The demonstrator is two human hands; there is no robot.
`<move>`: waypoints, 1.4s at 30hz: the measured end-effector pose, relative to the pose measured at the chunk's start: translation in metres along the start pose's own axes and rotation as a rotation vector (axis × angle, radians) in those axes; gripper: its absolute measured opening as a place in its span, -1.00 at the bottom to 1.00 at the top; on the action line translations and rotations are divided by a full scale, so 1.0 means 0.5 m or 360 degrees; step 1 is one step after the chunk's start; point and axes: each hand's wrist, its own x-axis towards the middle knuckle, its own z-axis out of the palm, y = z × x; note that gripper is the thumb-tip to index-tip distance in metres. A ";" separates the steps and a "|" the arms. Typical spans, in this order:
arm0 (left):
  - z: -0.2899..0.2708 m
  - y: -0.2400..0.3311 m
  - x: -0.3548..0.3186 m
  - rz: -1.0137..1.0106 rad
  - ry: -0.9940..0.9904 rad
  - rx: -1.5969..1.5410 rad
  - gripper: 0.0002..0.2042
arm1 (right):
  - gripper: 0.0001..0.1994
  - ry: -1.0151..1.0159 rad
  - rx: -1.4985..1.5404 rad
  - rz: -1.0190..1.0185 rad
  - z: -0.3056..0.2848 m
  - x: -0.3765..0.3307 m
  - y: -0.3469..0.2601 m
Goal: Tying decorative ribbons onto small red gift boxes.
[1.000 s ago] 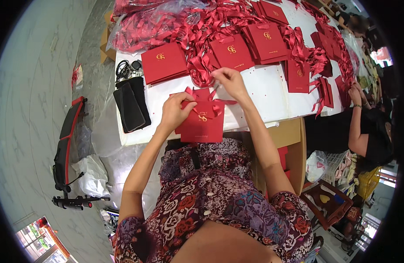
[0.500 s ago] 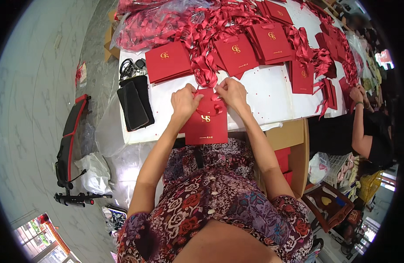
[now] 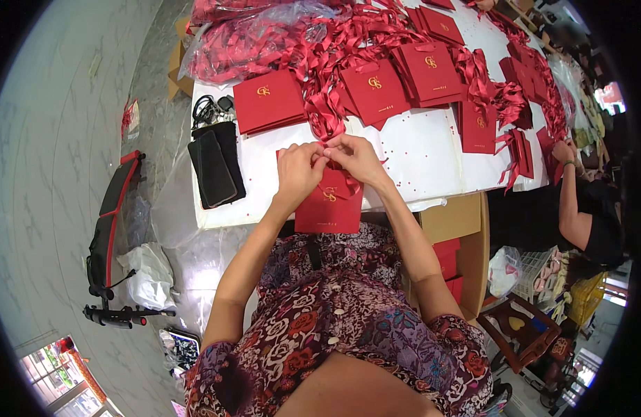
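Left hand point(image 3: 297, 169) and right hand point(image 3: 357, 158), each grip clamped on the red ribbon point(image 3: 325, 147), meet above a red square gift bag point(image 3: 330, 204) at the white desk point(image 3: 417, 149) edge.

We see a red paper bag point(image 3: 329, 207) with a gold emblem at the near edge of the white table point(image 3: 417, 149), which is speckled with small red dots. Red bags point(image 3: 270, 101) with gold marks and glossy red ribbons point(image 3: 327, 62) crowd its far edge, and a black pouch point(image 3: 216, 167) lies at its left edge. The dress point(image 3: 334, 313) carries a red, purple and white floral pattern.
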 end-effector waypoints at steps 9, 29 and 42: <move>0.006 -0.028 -0.024 -0.0035 0.0071 -0.0657 -0.67 | -0.86 0.0325 0.0745 0.0148 -0.041 -0.024 -0.018; -0.029 0.015 -0.078 -0.0206 -0.0163 -0.1301 -0.54 | -0.74 0.0899 0.0312 -0.0049 -0.091 -0.029 -0.012; 0.030 0.019 -0.038 -0.0294 0.0158 -0.1942 -0.73 | -0.51 0.0753 0.0274 -0.0235 -0.063 -0.068 -0.067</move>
